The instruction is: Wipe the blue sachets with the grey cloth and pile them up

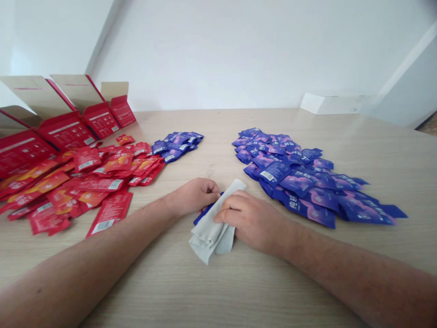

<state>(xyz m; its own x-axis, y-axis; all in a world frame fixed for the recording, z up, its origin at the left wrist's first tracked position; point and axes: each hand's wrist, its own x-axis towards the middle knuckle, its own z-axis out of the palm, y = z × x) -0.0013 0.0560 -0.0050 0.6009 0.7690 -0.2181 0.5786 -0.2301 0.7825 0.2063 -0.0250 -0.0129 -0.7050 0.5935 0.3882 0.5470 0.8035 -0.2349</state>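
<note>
My left hand (pixel 196 197): thumb and fingers pinched together at the far edge of one blue packet (pixel 201 215), near centre of the table (pixel 160 287). My right hand (pixel 256 223): fingers closed on one folded pale cloth (pixel 210 228), laid over part of that packet, its loose end hanging towards the near side. To my right: one large heap of blue-purple packets (pixel 288 176). Left: one spread of red packets (pixel 114 161); beside its far right end, one small blue pile (pixel 177 145). Far left: a row of open red boxes (pixel 68 130). Far right: one white box (pixel 332 104).
</note>
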